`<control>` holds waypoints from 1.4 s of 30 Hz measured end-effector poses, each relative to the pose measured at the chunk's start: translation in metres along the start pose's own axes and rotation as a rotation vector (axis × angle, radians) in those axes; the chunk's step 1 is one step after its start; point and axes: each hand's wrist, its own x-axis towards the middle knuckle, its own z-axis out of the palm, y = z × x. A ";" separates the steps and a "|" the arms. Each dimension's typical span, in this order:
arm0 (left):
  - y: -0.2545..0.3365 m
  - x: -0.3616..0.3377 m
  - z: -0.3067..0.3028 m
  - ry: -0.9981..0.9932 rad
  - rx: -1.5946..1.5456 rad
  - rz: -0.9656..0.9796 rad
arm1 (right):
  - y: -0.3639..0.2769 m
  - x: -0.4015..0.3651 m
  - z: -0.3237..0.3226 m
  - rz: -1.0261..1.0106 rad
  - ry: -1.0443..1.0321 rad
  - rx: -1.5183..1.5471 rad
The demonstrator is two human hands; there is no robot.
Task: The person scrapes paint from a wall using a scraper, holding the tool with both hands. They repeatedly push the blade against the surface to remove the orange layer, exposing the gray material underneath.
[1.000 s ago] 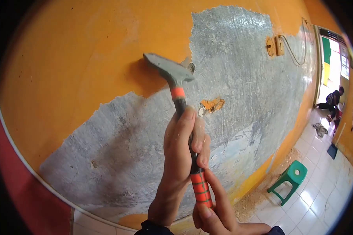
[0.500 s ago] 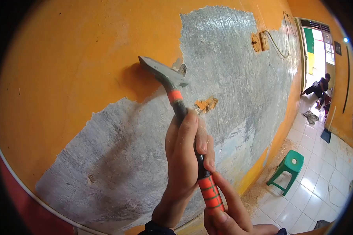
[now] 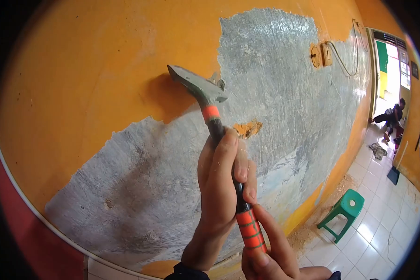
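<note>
A scraper-like tool (image 3: pixel 198 86) with a grey metal head and a black and orange handle is held in both hands. My left hand (image 3: pixel 219 182) wraps round the black middle of the handle. Lower down, my right hand (image 3: pixel 270 247) grips the orange end. The head's pointed tip is over orange paint (image 3: pixel 103 79), at the left of the bared grey wall (image 3: pixel 275 93); whether it touches the paint cannot be told. A small hole (image 3: pixel 220 84) shows beside the head, and an orange patch (image 3: pixel 248 129) remains right of the handle.
A green stool (image 3: pixel 350 204) stands on white floor tiles (image 3: pixel 378 233) at the right. A switch plate (image 3: pixel 327 54) with a cable is on the wall. Another person (image 3: pixel 394 116) sits near the far doorway, with a cloth (image 3: pixel 378 150) and dustpan (image 3: pixel 393 176) nearby. Debris lies along the wall's base.
The view has shifted slightly, so the stool, switch plate and doorway appear farther right. Both hands keep their hold, and the tool head sits marginally farther right in the picture.
</note>
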 end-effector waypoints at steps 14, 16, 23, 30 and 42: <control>0.000 0.005 0.010 0.061 0.013 0.009 | -0.013 0.000 0.009 0.179 0.178 -0.008; -0.001 0.005 0.010 0.063 0.010 -0.011 | -0.016 0.001 0.010 0.197 0.185 -0.057; -0.001 0.011 0.015 0.075 0.016 0.007 | -0.012 0.012 -0.007 0.026 0.019 -0.028; -0.004 0.010 0.020 0.126 0.022 0.014 | -0.017 0.000 -0.008 0.155 0.033 -0.012; -0.040 0.003 0.010 0.053 0.010 0.094 | -0.005 0.000 -0.059 0.089 -0.083 -0.197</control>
